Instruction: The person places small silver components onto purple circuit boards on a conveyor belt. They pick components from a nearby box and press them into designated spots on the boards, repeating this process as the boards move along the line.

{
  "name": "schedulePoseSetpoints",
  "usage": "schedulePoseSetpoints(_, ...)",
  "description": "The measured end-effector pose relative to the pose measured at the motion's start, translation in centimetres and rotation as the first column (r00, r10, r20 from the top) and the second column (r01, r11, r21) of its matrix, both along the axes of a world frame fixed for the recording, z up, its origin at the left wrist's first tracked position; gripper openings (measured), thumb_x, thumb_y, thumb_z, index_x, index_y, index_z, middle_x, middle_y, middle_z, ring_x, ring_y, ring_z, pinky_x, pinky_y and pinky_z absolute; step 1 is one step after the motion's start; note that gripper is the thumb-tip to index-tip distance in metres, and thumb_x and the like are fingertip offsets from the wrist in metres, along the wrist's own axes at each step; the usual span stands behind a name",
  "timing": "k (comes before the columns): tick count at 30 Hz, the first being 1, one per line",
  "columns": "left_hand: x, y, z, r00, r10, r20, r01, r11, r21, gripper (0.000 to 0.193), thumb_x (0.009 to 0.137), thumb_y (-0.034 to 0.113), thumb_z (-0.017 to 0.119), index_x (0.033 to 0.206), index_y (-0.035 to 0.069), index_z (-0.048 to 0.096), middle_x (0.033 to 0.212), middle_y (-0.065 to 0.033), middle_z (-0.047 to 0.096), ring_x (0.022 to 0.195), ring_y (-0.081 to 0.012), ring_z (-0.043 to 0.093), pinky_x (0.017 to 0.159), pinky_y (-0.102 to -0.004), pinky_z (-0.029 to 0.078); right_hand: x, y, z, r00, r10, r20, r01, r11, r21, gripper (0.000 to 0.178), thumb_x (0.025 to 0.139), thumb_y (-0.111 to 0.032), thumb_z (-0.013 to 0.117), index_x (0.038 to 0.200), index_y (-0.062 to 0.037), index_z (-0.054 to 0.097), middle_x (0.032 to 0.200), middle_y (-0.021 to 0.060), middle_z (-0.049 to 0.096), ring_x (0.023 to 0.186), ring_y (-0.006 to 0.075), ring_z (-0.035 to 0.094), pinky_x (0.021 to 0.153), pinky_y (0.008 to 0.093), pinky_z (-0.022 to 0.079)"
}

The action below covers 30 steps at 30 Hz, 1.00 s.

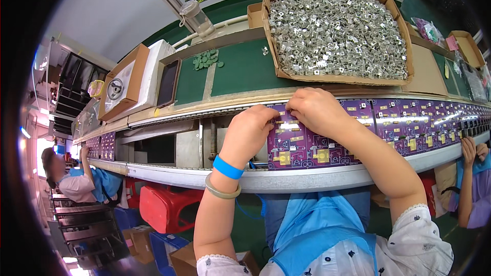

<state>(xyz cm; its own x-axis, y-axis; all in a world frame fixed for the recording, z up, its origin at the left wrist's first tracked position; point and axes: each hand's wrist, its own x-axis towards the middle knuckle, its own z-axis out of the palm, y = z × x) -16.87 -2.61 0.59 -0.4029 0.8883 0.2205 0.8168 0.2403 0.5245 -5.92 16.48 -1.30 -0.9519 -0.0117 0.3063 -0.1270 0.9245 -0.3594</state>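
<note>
Purple circuit boards lie in a row along the conveyor rail. The nearest purple circuit board point(289, 159) carries yellow and white parts. My left hand point(248, 132) reaches the board's upper left edge, its fingers bent together in a pinch. Beside it, my right hand point(318, 110) bends over the same board's upper part, thumb and fingertips closed close to the surface. Anything between either hand's fingertips is too small or hidden. Behind the hands, many small silvery metal pieces point(337, 30) fill a shallow cardboard box point(348, 79).
Green round pieces point(205, 60) lie on the green shelf left of the box, near a dark tray point(169, 83). A clear jar point(197, 19) stands behind. The metal rail point(169, 174) borders the near side. Other people work at both ends; a red stool point(161, 207) stands below.
</note>
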Motion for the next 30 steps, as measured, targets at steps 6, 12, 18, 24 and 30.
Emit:
schedulePoseSetpoints(6, -0.2, 0.4, 0.9, 0.996, -0.080, -0.039, 0.077, 0.994, -0.076, 0.025, 0.077, 0.001, 0.071, 0.102, 0.004, 0.073, 0.095, -0.0157, 0.071, 0.088, -0.0352, 0.068, 0.078, -0.0421, 0.055, 0.2, 0.0, -0.2, 0.997, 0.006, -0.075, -0.009, 0.999, -0.035, 0.005, 0.081, -0.011, 0.068, 0.083, -0.0062, 0.069, 0.085, 0.0115, 0.065, 0.087, 0.0336, 0.067, 0.077, 0.0454, 0.054)
schedulePoseSetpoints(12, -0.6, 0.2, 1.0, 0.994, -0.071, -0.088, 0.059, 0.990, -0.130, 0.020, 0.078, 0.004, 0.071, 0.099, 0.004, 0.072, 0.092, -0.0145, 0.070, 0.087, -0.0351, 0.068, 0.077, -0.0428, 0.054, 0.2, -0.1, -0.2, 0.997, 0.015, -0.077, -0.019, 0.999, -0.048, 0.005, 0.081, -0.011, 0.069, 0.083, -0.0063, 0.069, 0.086, 0.0109, 0.065, 0.087, 0.0330, 0.067, 0.078, 0.0453, 0.053)
schedulePoseSetpoints(18, -0.8, 0.5, 1.1, 0.986, -0.102, -0.132, 0.075, 0.978, -0.193, 0.017, 0.079, 0.004, 0.070, 0.097, 0.004, 0.071, 0.091, -0.0140, 0.070, 0.086, -0.0353, 0.067, 0.076, -0.0438, 0.054, 0.2, -0.1, -0.1, 0.997, 0.006, -0.078, -0.012, 0.998, -0.064, 0.005, 0.081, -0.011, 0.069, 0.084, -0.0063, 0.069, 0.086, 0.0105, 0.066, 0.088, 0.0324, 0.066, 0.078, 0.0450, 0.053)
schedulePoseSetpoints(24, -0.8, 0.4, 1.7, 0.984, -0.131, -0.117, 0.108, 0.976, -0.189, 0.019, 0.079, 0.004, 0.070, 0.098, 0.004, 0.070, 0.093, -0.0140, 0.069, 0.088, -0.0359, 0.067, 0.077, -0.0444, 0.054, 0.2, 0.1, -0.1, 0.997, 0.008, -0.073, -0.013, 0.998, -0.066, 0.006, 0.081, -0.010, 0.069, 0.085, -0.0067, 0.070, 0.086, 0.0103, 0.066, 0.088, 0.0323, 0.067, 0.078, 0.0448, 0.054)
schedulePoseSetpoints(30, -1.2, -0.1, 1.1, 0.990, -0.107, -0.093, 0.089, 0.979, -0.181, 0.016, 0.079, 0.005, 0.071, 0.095, 0.004, 0.071, 0.093, -0.0132, 0.069, 0.087, -0.0355, 0.067, 0.076, -0.0443, 0.054, 0.1, -0.1, -0.1, 0.997, 0.014, -0.071, -0.018, 0.998, -0.067, 0.005, 0.082, -0.010, 0.067, 0.085, -0.0070, 0.069, 0.086, 0.0105, 0.065, 0.087, 0.0323, 0.066, 0.078, 0.0452, 0.053)
